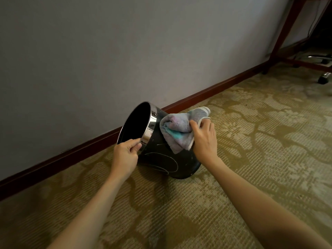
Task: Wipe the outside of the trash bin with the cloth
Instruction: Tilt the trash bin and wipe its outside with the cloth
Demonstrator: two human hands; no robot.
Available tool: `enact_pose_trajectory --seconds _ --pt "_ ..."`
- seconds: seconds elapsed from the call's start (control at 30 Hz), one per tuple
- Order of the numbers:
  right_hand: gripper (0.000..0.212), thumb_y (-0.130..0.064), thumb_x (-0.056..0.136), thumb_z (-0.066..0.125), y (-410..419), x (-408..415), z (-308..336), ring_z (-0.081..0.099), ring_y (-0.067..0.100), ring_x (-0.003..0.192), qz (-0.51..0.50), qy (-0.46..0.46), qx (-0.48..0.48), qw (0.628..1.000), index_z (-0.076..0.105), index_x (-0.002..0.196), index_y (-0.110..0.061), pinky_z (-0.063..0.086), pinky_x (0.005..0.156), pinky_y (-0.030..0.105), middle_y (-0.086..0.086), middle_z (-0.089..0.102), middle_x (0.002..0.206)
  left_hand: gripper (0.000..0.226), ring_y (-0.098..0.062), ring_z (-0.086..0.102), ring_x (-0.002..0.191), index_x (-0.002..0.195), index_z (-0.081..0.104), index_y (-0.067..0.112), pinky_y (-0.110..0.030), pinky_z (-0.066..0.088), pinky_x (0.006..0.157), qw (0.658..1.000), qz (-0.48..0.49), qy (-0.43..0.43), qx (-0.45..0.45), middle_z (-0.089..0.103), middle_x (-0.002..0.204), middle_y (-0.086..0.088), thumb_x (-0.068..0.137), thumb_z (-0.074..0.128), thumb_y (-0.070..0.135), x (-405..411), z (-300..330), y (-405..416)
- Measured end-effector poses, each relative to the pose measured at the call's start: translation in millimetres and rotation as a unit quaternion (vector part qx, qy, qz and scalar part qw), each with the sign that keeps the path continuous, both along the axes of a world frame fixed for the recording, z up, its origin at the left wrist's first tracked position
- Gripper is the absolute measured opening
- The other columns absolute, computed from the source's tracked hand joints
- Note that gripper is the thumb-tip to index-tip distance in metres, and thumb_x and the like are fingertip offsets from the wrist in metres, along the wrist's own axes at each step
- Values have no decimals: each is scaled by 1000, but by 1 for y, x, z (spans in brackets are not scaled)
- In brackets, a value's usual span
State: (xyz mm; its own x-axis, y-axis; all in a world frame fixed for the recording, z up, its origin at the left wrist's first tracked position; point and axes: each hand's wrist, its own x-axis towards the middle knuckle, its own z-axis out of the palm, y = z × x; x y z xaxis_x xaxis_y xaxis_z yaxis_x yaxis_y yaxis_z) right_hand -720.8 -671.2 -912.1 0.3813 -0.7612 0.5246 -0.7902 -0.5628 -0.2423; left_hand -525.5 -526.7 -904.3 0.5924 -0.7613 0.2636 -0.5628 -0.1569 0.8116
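Note:
A black trash bin [161, 159] with a shiny metal rim stands tilted on the carpet, its open mouth leaning to the left toward the wall. Pale scratch marks curve across its dark side. My left hand [125, 155] pinches the lower part of the rim and holds the bin at this tilt. My right hand [204, 139] grips a crumpled cloth [177, 130], grey with pink and teal patches, and presses it against the bin's upper outer wall. The bin's base rests on the floor at its right edge.
A grey wall with a dark red baseboard [71, 155] runs diagonally behind the bin. Patterned olive carpet [251, 159] covers the floor. At the top right stand a red-brown desk leg [285, 33] and a wheeled chair base [323, 76].

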Motion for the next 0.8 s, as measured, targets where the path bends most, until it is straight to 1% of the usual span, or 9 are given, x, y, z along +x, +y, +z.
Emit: enact_pose_trajectory --seconds 0.07,0.2,0.27,0.33,0.43,0.53,0.6,0.67,0.8 --pt "40 -7 69 73 1 5 8 49 36 89 -18 41 -53 998 58 105 -11 45 69 43 19 51 105 27 8 55 88 116 65 11 3 38 65 1000 5 -5 1 66 105 4 92 54 4 2 1 6" --pt "38 -23 69 70 0 -3 12 41 36 119 29 84 -53 995 59 103 -10 34 92 50 15 50 126 26 0 51 67 95 65 21 -11 35 54 999 5 -22 25 60 79 8 95 46 4 6 0 13" --pt "28 -25 76 64 -3 -15 12 56 32 103 43 73 -9 996 51 97 -11 38 82 42 10 58 107 27 -2 50 66 87 61 21 -13 34 52 999 12 -27 30 57 76 6 95 44 2 7 0 15" --pt "24 -23 83 57 -8 -28 5 60 31 84 21 68 73 995 38 97 -16 36 68 34 6 57 92 28 -5 50 67 86 59 19 -13 35 52 999 13 -26 27 57 78 1 94 43 -2 6 0 16" --pt "40 -26 86 56 -14 -46 -7 60 32 91 -23 105 161 981 36 119 -17 38 68 37 10 61 103 34 -4 52 66 81 57 24 -11 38 51 999 0 -24 22 56 77 1 94 43 -4 3 3 17" --pt "42 -25 89 53 -14 -51 -4 56 35 99 -32 97 214 971 41 129 -21 45 77 43 13 57 112 39 9 52 67 76 55 25 -4 39 54 999 -29 -17 16 55 75 3 92 42 -8 0 7 17" --pt "33 -22 91 49 -13 -45 6 57 35 98 -16 50 225 973 50 124 -19 46 77 42 15 58 107 40 10 53 70 76 56 27 -4 41 55 998 -47 -18 23 57 77 3 92 42 -7 1 8 17" --pt "24 -19 89 50 -8 -31 22 59 34 93 41 -19 222 974 56 112 -16 45 73 38 14 60 100 39 4 54 72 76 56 29 -13 44 55 997 -60 -21 35 58 78 1 93 43 -3 2 9 17" --pt "46 -18 87 52 9 7 58 54 28 96 146 -37 130 980 49 132 -24 46 80 44 9 57 108 37 -2 56 73 77 59 31 -19 38 59 996 -60 -40 45 62 77 4 93 46 0 9 13 17"
